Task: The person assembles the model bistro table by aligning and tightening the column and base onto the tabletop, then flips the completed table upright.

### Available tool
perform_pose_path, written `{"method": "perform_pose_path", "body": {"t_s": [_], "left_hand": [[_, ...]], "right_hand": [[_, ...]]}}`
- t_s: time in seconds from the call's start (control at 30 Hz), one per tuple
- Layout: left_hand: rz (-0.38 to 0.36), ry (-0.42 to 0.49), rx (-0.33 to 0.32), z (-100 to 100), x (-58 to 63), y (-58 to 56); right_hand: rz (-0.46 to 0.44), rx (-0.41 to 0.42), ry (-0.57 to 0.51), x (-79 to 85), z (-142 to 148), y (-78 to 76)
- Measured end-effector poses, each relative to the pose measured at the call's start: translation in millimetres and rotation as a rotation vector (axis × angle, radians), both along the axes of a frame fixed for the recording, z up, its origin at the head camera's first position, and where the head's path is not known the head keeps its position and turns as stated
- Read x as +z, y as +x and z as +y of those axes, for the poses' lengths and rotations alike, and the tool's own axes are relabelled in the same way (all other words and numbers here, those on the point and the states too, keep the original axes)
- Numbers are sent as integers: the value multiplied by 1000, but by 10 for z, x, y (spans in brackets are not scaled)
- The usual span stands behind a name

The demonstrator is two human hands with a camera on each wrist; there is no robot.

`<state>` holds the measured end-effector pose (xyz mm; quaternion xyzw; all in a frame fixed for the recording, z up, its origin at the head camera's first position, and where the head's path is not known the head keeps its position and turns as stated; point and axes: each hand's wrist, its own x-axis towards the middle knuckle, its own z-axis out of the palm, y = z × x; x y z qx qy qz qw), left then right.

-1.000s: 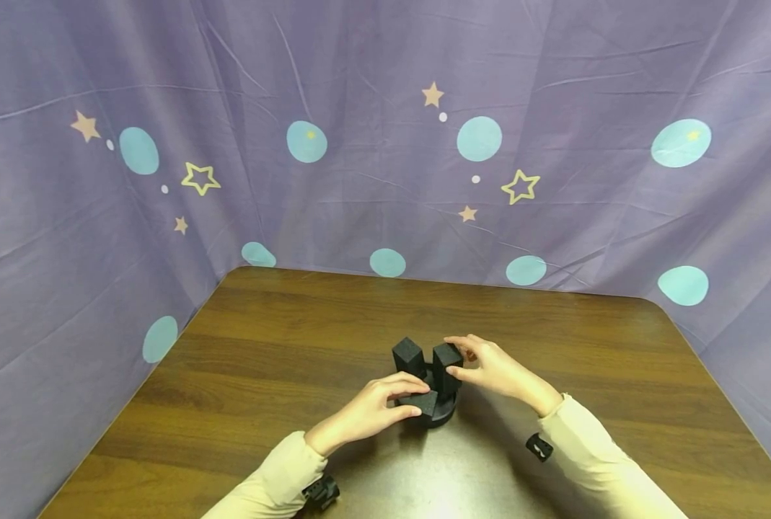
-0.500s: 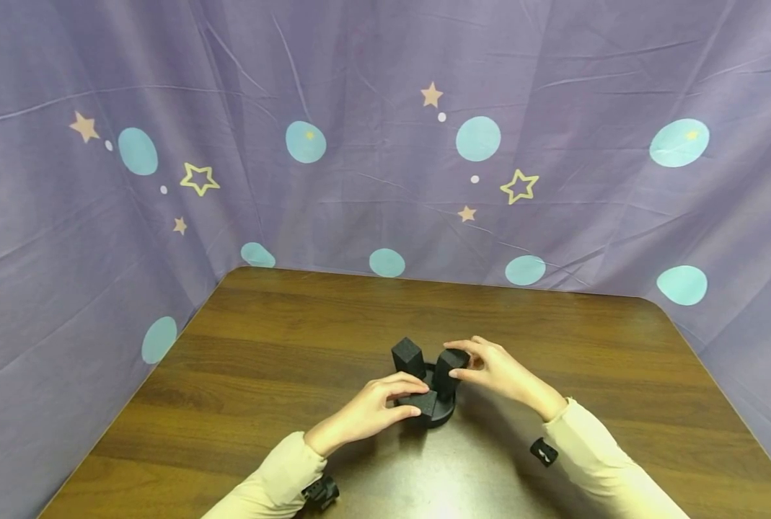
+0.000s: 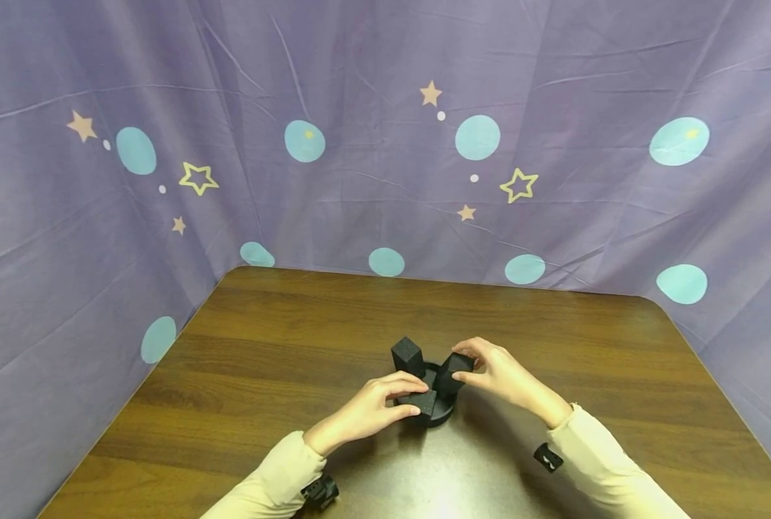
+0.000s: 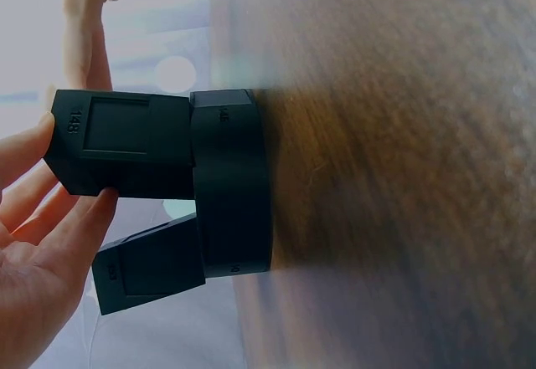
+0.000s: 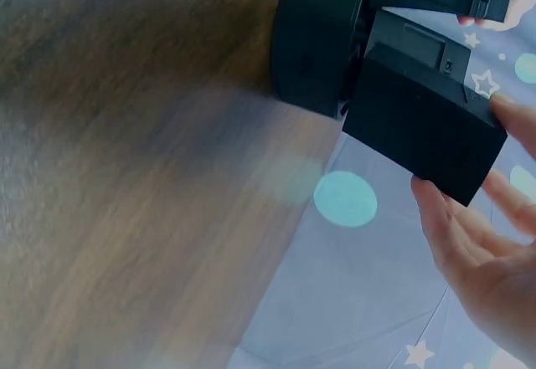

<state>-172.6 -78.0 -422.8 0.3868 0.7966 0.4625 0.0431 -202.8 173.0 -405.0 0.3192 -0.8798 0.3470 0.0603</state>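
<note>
A round black base with a low wall sits on the table, and three black rectangular blocks stand up from it. My left hand holds the near block by its top, thumb and fingers on opposite sides; raised digits mark its face. On the right, my right hand pinches the upper end of another block, which leans outward from the base with its lower end at the rim. The third block stands at the back left, untouched by either hand.
The brown wooden table spreads around the base. A purple curtain with stars and blue spots hangs behind and at both sides. Small black devices sit at the wrists, below light sleeves.
My right hand has shifted a little to the right, and the block in it has gone from nearly upright to leaning outward. My left hand and the other two blocks have stayed put.
</note>
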Motion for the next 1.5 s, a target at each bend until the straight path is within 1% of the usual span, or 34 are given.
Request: {"method": "perform_pose_path", "body": {"t_s": [0.1,0.2,0.27,0.4,0.47,0.53,0.67,0.73,0.9,1.0,1.07,1.23,1.33,1.4,1.5], "left_hand": [[5,1,-4,0,-3,-3],[14,6,-6,0,-6,-6],[25,11,-8,2,-10,-8],[38,15,-5,3,-16,-10],[40,16,-4,2,-19,-10],[40,17,-4,1,-20,-11],[42,11,-6,-3,-23,-14],[41,7,-8,-4,-22,-15],[25,-3,-16,-7,-11,-13],[31,-9,-14,-8,-10,-13],[48,-13,-10,-9,-12,-16],[72,-15,-4,-13,-18,-23],[65,-13,-2,-12,-22,-25],[60,-12,-3,-8,-24,-26],[47,-10,-5,-3,-27,-27]], "right_hand": [[37,24,-6,5,-11,22],[39,60,4,14,-16,30],[22,82,24,24,-13,27],[-52,124,52,63,-13,25],[-60,133,48,67,-16,22],[-57,132,25,57,-23,21],[-12,122,-14,20,-47,22],[-5,116,-11,9,-65,22],[-15,92,53,-3,-120,2],[-35,78,80,-2,-149,-21],[-42,75,87,7,-165,-36],[-1,83,96,24,-221,-68],[27,77,122,28,-262,-83],[38,85,141,33,-274,-88],[26,128,144,48,-257,-103]]}}
